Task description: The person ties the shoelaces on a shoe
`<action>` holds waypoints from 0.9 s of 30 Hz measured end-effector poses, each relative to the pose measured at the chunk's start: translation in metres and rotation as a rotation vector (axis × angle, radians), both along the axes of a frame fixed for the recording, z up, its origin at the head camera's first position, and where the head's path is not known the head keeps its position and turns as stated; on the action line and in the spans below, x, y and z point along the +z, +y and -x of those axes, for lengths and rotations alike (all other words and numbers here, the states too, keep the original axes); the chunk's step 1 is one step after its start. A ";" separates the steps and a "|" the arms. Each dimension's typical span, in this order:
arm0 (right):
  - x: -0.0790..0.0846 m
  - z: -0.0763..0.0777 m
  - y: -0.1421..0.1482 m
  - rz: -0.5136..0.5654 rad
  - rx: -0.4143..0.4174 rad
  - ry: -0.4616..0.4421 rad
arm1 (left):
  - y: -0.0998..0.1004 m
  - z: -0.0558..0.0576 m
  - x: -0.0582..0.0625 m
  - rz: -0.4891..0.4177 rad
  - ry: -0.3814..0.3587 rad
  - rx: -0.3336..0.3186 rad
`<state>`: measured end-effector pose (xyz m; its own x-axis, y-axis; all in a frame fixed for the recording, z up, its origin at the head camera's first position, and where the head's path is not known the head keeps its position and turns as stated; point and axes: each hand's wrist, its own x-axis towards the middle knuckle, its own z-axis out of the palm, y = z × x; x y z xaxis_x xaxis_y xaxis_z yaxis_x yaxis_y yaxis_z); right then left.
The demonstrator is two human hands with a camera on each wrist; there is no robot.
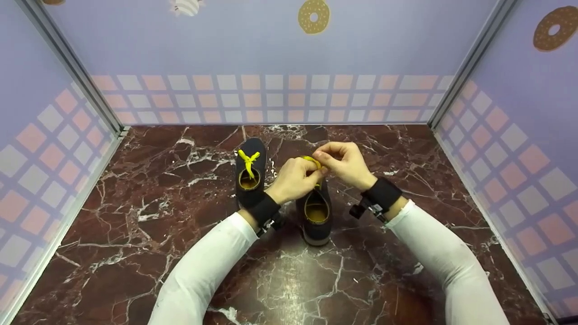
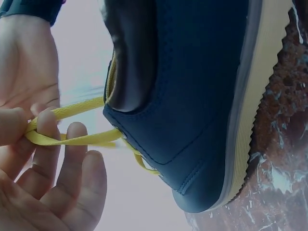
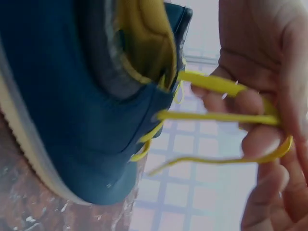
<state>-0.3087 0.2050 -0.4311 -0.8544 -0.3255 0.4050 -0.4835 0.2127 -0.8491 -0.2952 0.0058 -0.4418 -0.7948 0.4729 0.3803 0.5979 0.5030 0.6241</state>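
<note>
The left hand's (image 1: 295,178) fingers curl round a yellow lace (image 3: 216,117) near the middle of the head view; just right of it, the right hand (image 1: 347,164) pinches the lace between thumb and forefinger. The lace runs down to a dark shoe (image 1: 317,232) below the hands, just right of the frame's centre, its yellow-lined opening toward the bottom edge. Left of the hands stands a second dark shoe (image 1: 258,164), its yellow bow (image 1: 248,159) tied. Black wristbands (image 1: 383,195) and white sleeves (image 1: 198,266) reach to the bottom edge. Red-brown marbled surface (image 1: 113,194) spreads around, meeting a lilac wall (image 1: 253,49) across the top.
</note>
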 end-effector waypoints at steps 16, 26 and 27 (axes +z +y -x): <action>-0.007 0.006 0.029 -0.148 0.078 -0.264 | -0.007 0.002 -0.001 -0.079 -0.077 0.056; -0.005 0.004 0.031 -0.181 0.162 -0.276 | -0.012 0.007 0.000 -0.103 -0.091 0.089; -0.005 0.004 0.032 -0.182 0.178 -0.281 | -0.012 0.007 0.000 -0.102 -0.091 0.091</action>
